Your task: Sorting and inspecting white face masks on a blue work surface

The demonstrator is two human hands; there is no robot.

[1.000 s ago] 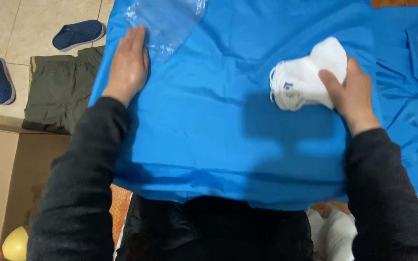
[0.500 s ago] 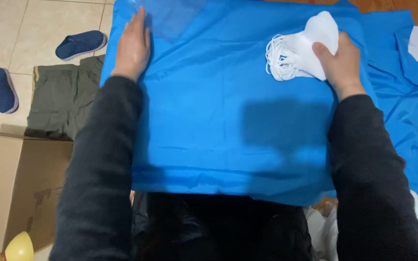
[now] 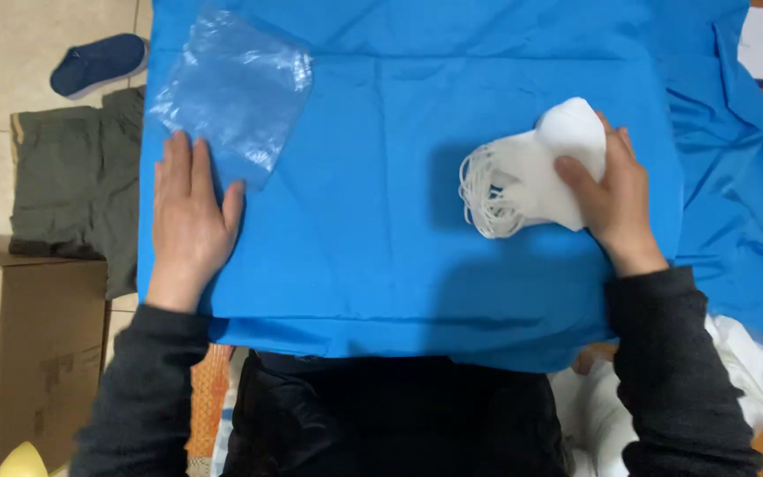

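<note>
White masks (image 3: 532,172) stack, lying crosswise, loops leftward, right hand (image 3: 615,199) gripping

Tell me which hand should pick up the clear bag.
Left. The left hand lies flat beside the clear bag, fingertips at its edge; the right hand grips the white masks.

A blue cloth (image 3: 399,265) covers the counter. Beige floor tiles (image 3: 11,53) lie at left, with dark blue slippers (image 3: 99,64), folded olive clothing (image 3: 72,185) and a cardboard box (image 3: 19,353).
</note>
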